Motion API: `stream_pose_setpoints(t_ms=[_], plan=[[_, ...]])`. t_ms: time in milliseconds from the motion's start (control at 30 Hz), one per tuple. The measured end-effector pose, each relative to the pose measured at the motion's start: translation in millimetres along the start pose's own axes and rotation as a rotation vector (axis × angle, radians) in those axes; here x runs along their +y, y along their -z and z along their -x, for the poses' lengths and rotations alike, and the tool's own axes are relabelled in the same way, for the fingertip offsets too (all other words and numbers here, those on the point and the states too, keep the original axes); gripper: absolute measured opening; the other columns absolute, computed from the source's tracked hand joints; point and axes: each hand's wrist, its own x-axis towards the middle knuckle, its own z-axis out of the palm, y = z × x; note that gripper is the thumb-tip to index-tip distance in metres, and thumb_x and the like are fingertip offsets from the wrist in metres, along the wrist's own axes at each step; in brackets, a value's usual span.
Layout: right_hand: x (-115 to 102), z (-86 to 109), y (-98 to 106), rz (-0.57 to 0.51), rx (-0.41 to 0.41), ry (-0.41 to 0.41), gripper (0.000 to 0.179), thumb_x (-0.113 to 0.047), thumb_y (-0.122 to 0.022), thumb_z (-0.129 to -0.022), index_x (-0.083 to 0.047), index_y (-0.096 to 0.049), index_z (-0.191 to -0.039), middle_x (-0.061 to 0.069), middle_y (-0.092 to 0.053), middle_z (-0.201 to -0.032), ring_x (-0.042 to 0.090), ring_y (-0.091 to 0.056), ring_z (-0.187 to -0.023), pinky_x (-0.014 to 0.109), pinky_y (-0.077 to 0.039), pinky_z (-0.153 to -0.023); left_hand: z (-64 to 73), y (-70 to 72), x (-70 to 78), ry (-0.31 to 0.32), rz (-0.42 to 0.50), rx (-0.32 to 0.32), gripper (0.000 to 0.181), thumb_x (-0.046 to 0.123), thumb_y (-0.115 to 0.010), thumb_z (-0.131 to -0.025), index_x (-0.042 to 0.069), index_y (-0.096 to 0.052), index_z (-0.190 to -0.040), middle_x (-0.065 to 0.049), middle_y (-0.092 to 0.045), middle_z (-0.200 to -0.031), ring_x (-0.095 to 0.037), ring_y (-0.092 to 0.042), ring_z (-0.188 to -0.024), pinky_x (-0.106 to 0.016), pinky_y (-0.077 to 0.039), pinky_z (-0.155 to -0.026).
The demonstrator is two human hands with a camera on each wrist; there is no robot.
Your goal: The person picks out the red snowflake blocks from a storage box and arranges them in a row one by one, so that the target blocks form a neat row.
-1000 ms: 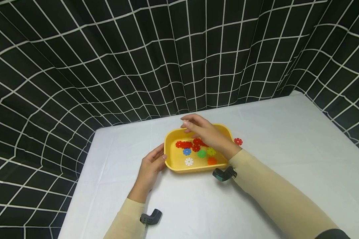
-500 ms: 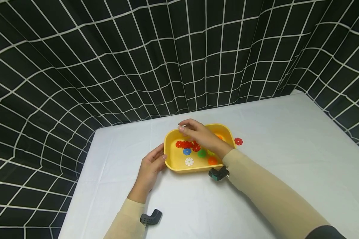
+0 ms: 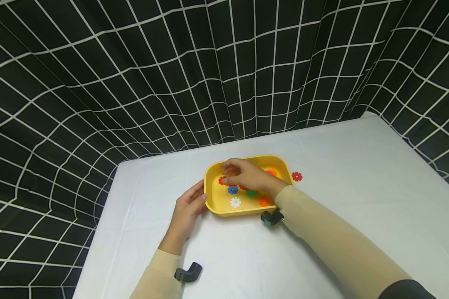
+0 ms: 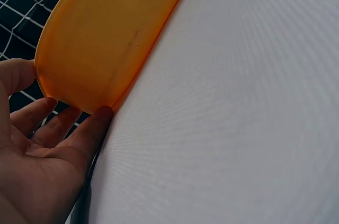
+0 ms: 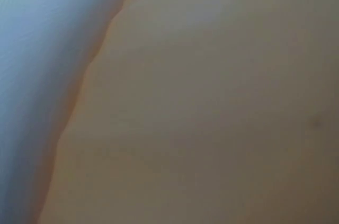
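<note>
A yellow plastic basin (image 3: 217, 201) stands on the white table in the head view. My left hand (image 3: 188, 209) holds its left end, thumb at the rim and fingertips against the outer wall; the left wrist view shows this hand (image 4: 58, 139) close to the basin's side (image 4: 116, 33). Inside the basin, my right hand (image 3: 248, 176) reaches down over red snowflake discs (image 3: 221, 180), thumb apart from the bent fingers. It partly covers the red discs. A blue disc (image 3: 233, 189), a white disc (image 3: 235, 202), and green and orange discs (image 3: 264, 201) lie nearby. The right wrist view is mostly sleeve.
One red disc (image 3: 297, 176) lies on the table just right of the basin. White cloth covers the table (image 3: 344, 166). A black curtain with a white grid (image 3: 239, 74) hangs behind the table and along its sides.
My right hand has come down from above the basin's far rim into it, toward the red discs at the left. The left hand and basin stay in place.
</note>
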Motion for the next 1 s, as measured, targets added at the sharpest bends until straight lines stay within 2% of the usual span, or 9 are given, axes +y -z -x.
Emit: stream_pose_setpoints(t_ms=[133, 267, 467, 567, 767, 1000], plan=[[2.8, -0.8, -1.6, 0.035, -0.020, 0.016, 0.050, -0.009, -0.079, -0.101, -0.006, -0.063, -0.148, 0.009, -0.070, -0.130, 0.027, -0.063, -0.121, 0.041, -0.053, -0.111, -0.3, -0.2, 0.0, 0.001, 0.011, 0.003, 0.055, 0.007, -0.068, -0.107, -0.001, -0.052, -0.159, -0.018, -0.051, -0.162, -0.035, -0.054, -0.145, -0.040, -0.057, -0.105], [5.8, -2.2, -4.1, 0.128, -0.015, 0.024, 0.046, -0.001, -0.079, -0.100, -0.004, -0.065, -0.144, 0.008, -0.071, -0.127, 0.026, -0.063, -0.120, 0.040, -0.053, -0.111, -0.6, -0.7, 0.2, 0.000, 0.014, 0.006, 0.056, 0.008, -0.069, -0.106, -0.001, -0.052, -0.159, -0.018, -0.051, -0.162, -0.036, -0.054, -0.144, -0.040, -0.057, -0.105], [5.0, -2.3, -9.8, 0.350, -0.001, 0.076, 0.038, -0.004, -0.083, -0.097, -0.004, -0.072, -0.133, 0.005, -0.070, -0.123, 0.026, -0.062, -0.118, 0.040, -0.051, -0.112, -0.9, -0.4, -1.3, 0.008, 0.008, 0.014, 0.056, 0.007, -0.068, -0.106, 0.000, -0.053, -0.159, -0.017, -0.051, -0.162, -0.034, -0.054, -0.145, -0.039, -0.057, -0.105], [3.0, -0.5, -12.2, 0.417, 0.003, 0.089, 0.034, -0.005, -0.083, -0.097, -0.006, -0.073, -0.130, 0.005, -0.067, -0.118, 0.026, -0.060, -0.113, 0.039, -0.052, -0.108, -1.3, 0.0, -1.8, 0.006, 0.006, 0.011, 0.056, 0.007, -0.068, -0.107, 0.000, -0.052, -0.159, -0.017, -0.050, -0.162, -0.034, -0.053, -0.145, -0.039, -0.057, -0.105], [0.7, 2.8, -15.0, 0.446, 0.021, 0.097, 0.033, -0.004, -0.082, -0.097, -0.007, -0.072, -0.129, 0.004, -0.064, -0.116, 0.025, -0.057, -0.111, 0.038, -0.052, -0.106, -0.5, 0.2, -1.0, 0.000, 0.006, 0.007, 0.056, 0.007, -0.068, -0.106, 0.000, -0.052, -0.159, -0.018, -0.050, -0.162, -0.035, -0.053, -0.145, -0.040, -0.057, -0.105], [0.6, 3.0, -15.2, 0.466, 0.000, 0.106, 0.035, -0.002, -0.082, -0.098, -0.009, -0.072, -0.131, 0.003, -0.063, -0.122, 0.024, -0.055, -0.119, 0.037, -0.050, -0.112, 1.6, -1.3, 1.3, 0.003, -0.003, 0.003, 0.055, 0.006, -0.067, -0.107, 0.000, -0.052, -0.160, -0.018, -0.050, -0.162, -0.035, -0.054, -0.144, -0.040, -0.057, -0.105]])
